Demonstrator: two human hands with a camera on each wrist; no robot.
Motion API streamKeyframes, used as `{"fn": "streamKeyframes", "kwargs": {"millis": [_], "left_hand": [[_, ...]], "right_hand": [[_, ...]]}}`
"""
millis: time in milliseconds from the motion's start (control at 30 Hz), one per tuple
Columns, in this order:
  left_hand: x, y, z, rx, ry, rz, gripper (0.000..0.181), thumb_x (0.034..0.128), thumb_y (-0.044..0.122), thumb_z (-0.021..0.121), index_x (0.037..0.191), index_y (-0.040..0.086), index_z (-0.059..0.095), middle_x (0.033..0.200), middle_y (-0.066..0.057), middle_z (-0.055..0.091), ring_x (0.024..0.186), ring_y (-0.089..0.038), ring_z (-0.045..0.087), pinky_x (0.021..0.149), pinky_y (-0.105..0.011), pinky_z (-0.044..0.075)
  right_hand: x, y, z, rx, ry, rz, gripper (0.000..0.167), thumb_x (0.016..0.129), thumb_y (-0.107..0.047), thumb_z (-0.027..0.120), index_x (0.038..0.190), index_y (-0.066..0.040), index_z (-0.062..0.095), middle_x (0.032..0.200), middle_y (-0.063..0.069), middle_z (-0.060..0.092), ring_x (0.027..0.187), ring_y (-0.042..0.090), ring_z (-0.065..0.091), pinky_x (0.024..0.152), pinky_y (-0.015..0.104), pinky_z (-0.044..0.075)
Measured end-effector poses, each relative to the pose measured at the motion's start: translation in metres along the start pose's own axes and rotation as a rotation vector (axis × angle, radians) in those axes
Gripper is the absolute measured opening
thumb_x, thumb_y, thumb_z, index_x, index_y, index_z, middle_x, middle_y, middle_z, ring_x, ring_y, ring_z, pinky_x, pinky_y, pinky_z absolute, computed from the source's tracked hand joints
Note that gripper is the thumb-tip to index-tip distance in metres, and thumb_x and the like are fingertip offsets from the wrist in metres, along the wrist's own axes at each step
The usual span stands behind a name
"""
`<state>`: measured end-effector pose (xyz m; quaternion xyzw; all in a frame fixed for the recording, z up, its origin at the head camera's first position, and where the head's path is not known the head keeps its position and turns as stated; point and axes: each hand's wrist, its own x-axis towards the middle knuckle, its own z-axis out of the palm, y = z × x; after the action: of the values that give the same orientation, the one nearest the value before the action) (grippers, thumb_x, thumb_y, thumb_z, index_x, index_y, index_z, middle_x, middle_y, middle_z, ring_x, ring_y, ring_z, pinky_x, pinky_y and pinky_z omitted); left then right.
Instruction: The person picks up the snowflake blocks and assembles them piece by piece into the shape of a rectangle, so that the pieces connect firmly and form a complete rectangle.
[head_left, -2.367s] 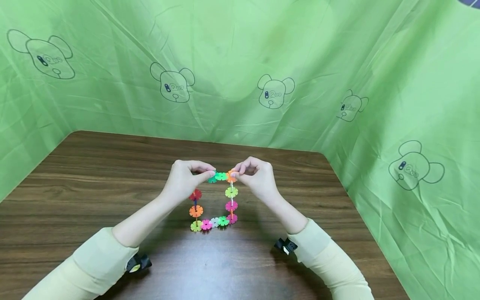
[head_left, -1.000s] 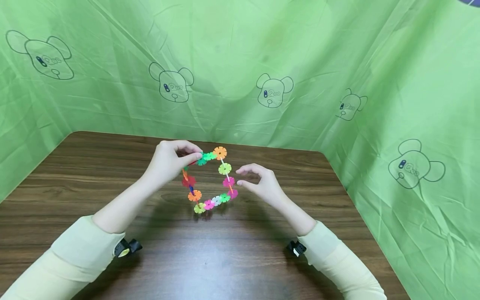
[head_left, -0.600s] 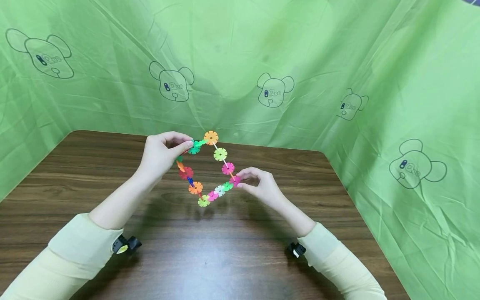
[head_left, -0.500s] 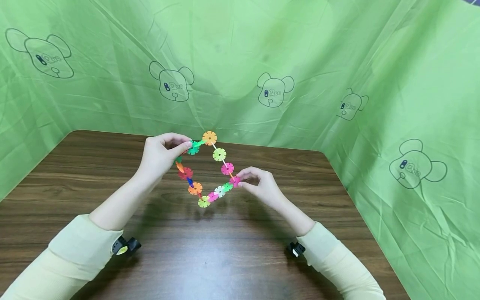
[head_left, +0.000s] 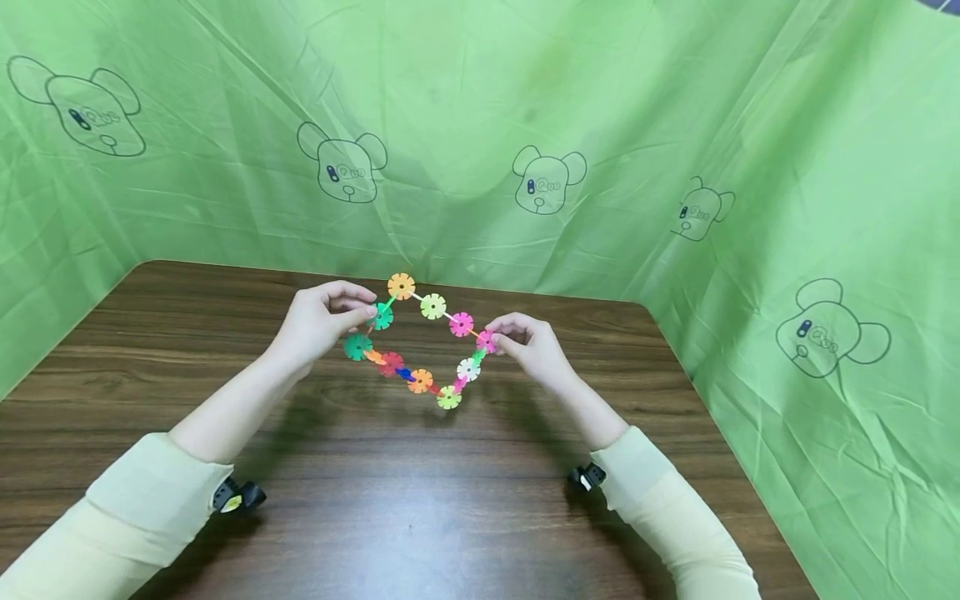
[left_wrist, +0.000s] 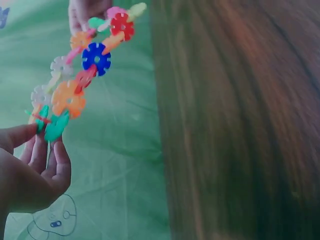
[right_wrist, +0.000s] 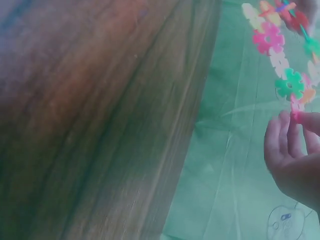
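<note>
A ring of interlocked plastic snowflake discs (head_left: 449,397) in many colours is held up above the table, tilted, in the head view. My left hand (head_left: 318,321) pinches a green disc (head_left: 382,316) at the ring's left side between thumb and fingers. Another green disc (head_left: 357,347) sits just below those fingertips. On the right, my right hand (head_left: 536,350) pinches a pink corner disc (head_left: 486,341). An orange disc (head_left: 401,287) forms the far corner. The left wrist view shows a blue disc (left_wrist: 96,59) along one side; the right wrist view shows a green disc (right_wrist: 290,84) above my fingers.
The brown wood-grain table (head_left: 420,517) stretches beneath both arms. Green cloth (head_left: 465,100) printed with bear heads hangs behind and at the sides. Each sleeve cuff has a small black device (head_left: 238,497) at the wrist.
My right hand let go of the orange corner disc, moved down the ring's right side and gripped the pink corner disc. The ring has risen and turned, its yellow-green corner swinging right.
</note>
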<state>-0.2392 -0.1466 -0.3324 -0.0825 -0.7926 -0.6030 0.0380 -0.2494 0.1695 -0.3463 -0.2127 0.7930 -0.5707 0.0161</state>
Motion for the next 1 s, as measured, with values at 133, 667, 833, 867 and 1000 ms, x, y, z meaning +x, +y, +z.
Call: {"fn": "streamKeyframes", "kwargs": {"millis": [133,667,833,867,1000], "left_hand": [[-0.001,-0.010,0.000,0.073,-0.072,0.021,0.023,0.0865,0.014,0.069,0.107,0.003,0.064,0.087,-0.011,0.071,0.075,-0.014,0.068,0.070,-0.028,0.056],[-0.003,-0.047,0.007,0.311,-0.160,0.015,0.013,0.0854,0.014,0.070,0.098,0.011,0.070,0.085,-0.006,0.072,0.081,-0.020,0.067,0.076,-0.035,0.049],[0.003,-0.063,0.006,0.351,-0.181,-0.007,0.017,0.0844,0.014,0.071,0.101,0.011,0.070,0.087,-0.005,0.072,0.085,-0.020,0.066,0.080,-0.040,0.049],[0.004,-0.066,0.006,0.350,-0.194,-0.010,0.019,0.0838,0.012,0.071,0.102,0.010,0.070,0.088,-0.005,0.072,0.086,-0.021,0.066,0.080,-0.040,0.049],[0.008,-0.074,0.006,0.339,-0.249,-0.018,0.027,0.0800,0.008,0.074,0.106,0.008,0.068,0.090,-0.006,0.072,0.089,-0.022,0.067,0.081,-0.040,0.051]], "right_hand": [[0.009,0.018,-0.006,0.145,-0.007,0.109,0.023,0.089,0.000,0.061,0.111,0.010,0.059,0.092,0.016,0.069,0.071,0.020,0.065,0.069,0.039,0.057],[0.043,0.050,-0.009,0.224,-0.033,0.347,0.027,0.089,0.004,0.056,0.116,0.008,0.059,0.089,0.006,0.066,0.069,0.017,0.061,0.061,0.024,0.054],[0.052,0.062,-0.004,0.216,-0.082,0.387,0.034,0.089,0.007,0.054,0.123,0.011,0.054,0.092,0.006,0.064,0.071,0.014,0.060,0.066,0.026,0.054],[0.053,0.065,-0.004,0.214,-0.091,0.396,0.035,0.089,0.008,0.054,0.124,0.011,0.053,0.094,0.006,0.064,0.072,0.013,0.060,0.067,0.028,0.055],[0.058,0.073,-0.002,0.198,-0.120,0.422,0.041,0.087,0.011,0.056,0.127,0.009,0.052,0.104,0.010,0.062,0.076,0.012,0.061,0.071,0.030,0.055]]}}
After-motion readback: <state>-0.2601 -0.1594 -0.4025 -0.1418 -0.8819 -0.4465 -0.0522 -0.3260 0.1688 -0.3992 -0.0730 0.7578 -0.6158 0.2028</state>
